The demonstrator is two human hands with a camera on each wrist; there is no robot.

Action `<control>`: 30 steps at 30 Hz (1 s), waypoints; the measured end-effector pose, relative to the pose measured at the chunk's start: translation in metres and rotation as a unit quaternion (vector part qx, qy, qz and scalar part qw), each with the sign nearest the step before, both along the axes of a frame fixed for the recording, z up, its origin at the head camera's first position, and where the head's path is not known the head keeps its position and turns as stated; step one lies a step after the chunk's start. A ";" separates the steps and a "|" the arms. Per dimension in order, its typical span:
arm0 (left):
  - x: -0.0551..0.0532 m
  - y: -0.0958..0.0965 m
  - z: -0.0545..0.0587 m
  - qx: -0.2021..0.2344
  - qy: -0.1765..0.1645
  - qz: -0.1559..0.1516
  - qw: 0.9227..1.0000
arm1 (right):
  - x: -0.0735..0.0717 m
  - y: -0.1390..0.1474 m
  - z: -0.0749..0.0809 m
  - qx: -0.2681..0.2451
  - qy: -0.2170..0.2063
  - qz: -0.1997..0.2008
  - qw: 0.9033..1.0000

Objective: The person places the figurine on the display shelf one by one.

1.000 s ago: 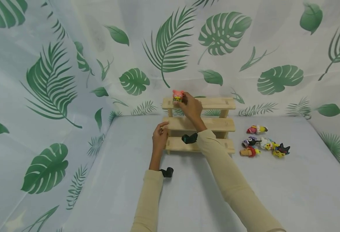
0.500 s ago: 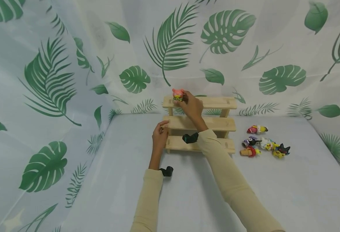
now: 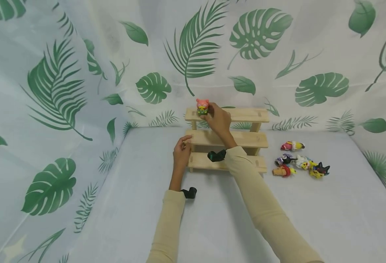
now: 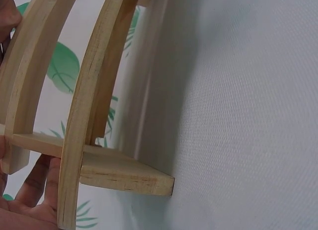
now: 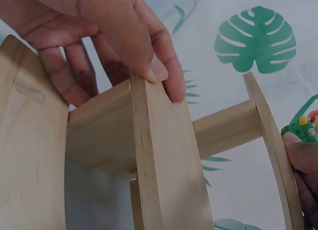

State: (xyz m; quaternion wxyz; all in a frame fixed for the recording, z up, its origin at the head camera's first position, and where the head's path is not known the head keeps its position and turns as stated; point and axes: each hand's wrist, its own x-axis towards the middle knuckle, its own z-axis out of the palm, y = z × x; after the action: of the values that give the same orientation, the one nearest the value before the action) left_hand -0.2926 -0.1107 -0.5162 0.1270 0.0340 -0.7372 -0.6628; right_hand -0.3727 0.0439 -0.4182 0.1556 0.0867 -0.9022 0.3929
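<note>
From where I stood, the left hand (image 3: 181, 150) pinched the left end of the middle plank (image 3: 243, 138), its fingers curled at the wood; bracing the wooden shelf (image 3: 220, 162) that way seemed a sensible guard against it sliding. Next across, a small figure (image 3: 202, 107) was upright at the left end of the top plank (image 3: 245, 115), though I couldn't tell whether its base touched the wood. The right hand (image 3: 220, 119) grasped it from the right, thumb and fingers pinching the body. I'd have minded the base most: level, wholly on the plank and clear of the edge before the grip eased, the fingers then slipping off sideways so nothing tipped.

At far left the leaf-printed curtain (image 3: 53, 109) hung thin and creased. The shelf was pale, bare wood, grain showing, its edges softened. The figure looked like glossy moulded plastic, squat and rounded, pink above, green below. Furthest right, on finely woven cloth (image 3: 337, 219), more figures (image 3: 292, 146) lay in a loose group, bright and lumpy.
</note>
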 end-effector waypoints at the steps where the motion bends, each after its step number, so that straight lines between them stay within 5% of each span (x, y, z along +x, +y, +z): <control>1: 0.000 0.000 0.000 0.002 0.001 0.000 1.000 | 0.000 0.000 0.000 0.000 0.000 -0.003 1.000; 5: 0.000 0.001 -0.001 0.001 0.005 0.003 1.000 | -0.002 -0.001 0.000 0.003 -0.001 -0.009 1.000; 13: 0.019 0.001 0.035 0.013 -0.003 -0.029 0.999 | -0.002 -0.002 0.000 0.010 -0.006 -0.020 1.000; 22: 0.002 0.001 0.002 0.026 -0.005 -0.019 0.999 | 0.000 -0.002 -0.002 0.006 -0.010 -0.024 1.000; 30: 0.001 0.002 -0.001 0.026 0.012 -0.008 1.000 | 0.002 -0.003 -0.002 -0.005 0.009 -0.020 1.000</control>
State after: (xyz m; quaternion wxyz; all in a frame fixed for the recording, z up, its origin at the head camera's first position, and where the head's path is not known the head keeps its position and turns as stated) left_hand -0.2914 -0.1084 -0.5168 0.1292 0.0236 -0.7183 -0.6832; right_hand -0.3702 0.0408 -0.4201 0.1724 0.0710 -0.9001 0.3937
